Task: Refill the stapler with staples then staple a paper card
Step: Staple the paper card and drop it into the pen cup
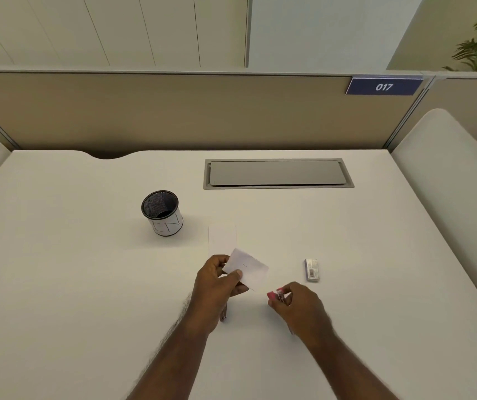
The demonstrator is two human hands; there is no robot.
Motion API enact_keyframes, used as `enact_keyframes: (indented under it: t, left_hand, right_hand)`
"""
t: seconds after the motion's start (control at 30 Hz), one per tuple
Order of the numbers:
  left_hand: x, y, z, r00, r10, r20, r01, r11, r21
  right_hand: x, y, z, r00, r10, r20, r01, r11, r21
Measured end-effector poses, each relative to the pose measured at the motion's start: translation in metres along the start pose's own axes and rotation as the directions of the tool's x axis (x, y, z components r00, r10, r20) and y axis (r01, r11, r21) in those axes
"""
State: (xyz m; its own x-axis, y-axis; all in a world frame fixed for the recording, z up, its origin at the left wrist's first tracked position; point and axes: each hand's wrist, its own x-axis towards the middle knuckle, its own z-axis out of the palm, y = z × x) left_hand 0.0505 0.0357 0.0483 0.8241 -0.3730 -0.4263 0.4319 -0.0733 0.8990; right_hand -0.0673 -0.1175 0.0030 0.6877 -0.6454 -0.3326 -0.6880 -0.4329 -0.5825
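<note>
While the right hand [295, 303] curls around the small pink stapler [275, 294] and the left hand [218, 280] pinches the white paper card [249, 268], seemingly already stapled, slide the card's edge squarely between the jaws above the white table [87, 284], the small staple box [312, 269] beyond.

White desk [87, 284] bears mesh cup [162, 212], staple box [312, 270], paper sheet [222, 238].
</note>
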Motion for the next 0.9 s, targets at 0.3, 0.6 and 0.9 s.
enact_keyframes:
  t: [0.3, 0.6, 0.9]
  left_hand:
    - [-0.016, 0.020, 0.004, 0.995, -0.037, 0.096, 0.055, 0.980, -0.192]
    - [-0.041, 0.085, 0.008, 0.990, 0.088, 0.108, -0.069, 0.982, -0.175]
    - [-0.066, 0.147, 0.015, 0.955, 0.267, 0.131, -0.244, 0.955, -0.167]
  right_hand:
    - [-0.013, 0.001, 0.015, 0.997, -0.058, -0.041, 0.026, 0.839, -0.543]
    - [-0.030, -0.107, -0.091, 0.957, -0.282, 0.070, 0.148, 0.679, 0.719]
    - [-0.050, -0.159, -0.135, 0.943, -0.329, -0.039, 0.220, 0.532, 0.818]
